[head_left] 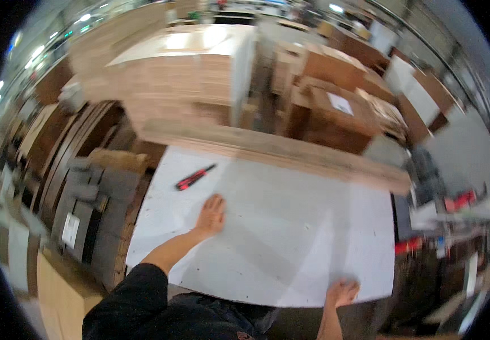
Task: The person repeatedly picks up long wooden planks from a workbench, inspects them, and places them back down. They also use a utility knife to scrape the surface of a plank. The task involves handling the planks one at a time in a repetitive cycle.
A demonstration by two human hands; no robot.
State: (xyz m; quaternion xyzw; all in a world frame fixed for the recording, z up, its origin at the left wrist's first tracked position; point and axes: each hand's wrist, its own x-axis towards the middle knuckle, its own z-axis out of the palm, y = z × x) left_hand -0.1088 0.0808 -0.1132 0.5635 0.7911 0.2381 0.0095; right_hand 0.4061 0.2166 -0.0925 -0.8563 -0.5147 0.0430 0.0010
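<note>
A white board lies flat in front of me, with small dark specks on its surface. My left hand rests on its left half, palm down and holding nothing, the fingers slightly blurred. Just beyond that hand lies a red and black hand tool with a thin dark tip, likely a screwdriver; nothing touches it. At the board's near right edge my right hand rests on the surface, fingers loosely bent and nothing seen in them. Along the far edge runs a long wooden beam.
Behind the beam stands a large stack of light wood panels. Brown cardboard boxes are piled at the far right. Dark grey blocks sit left of the board. A cluttered bench with red tools borders the right side.
</note>
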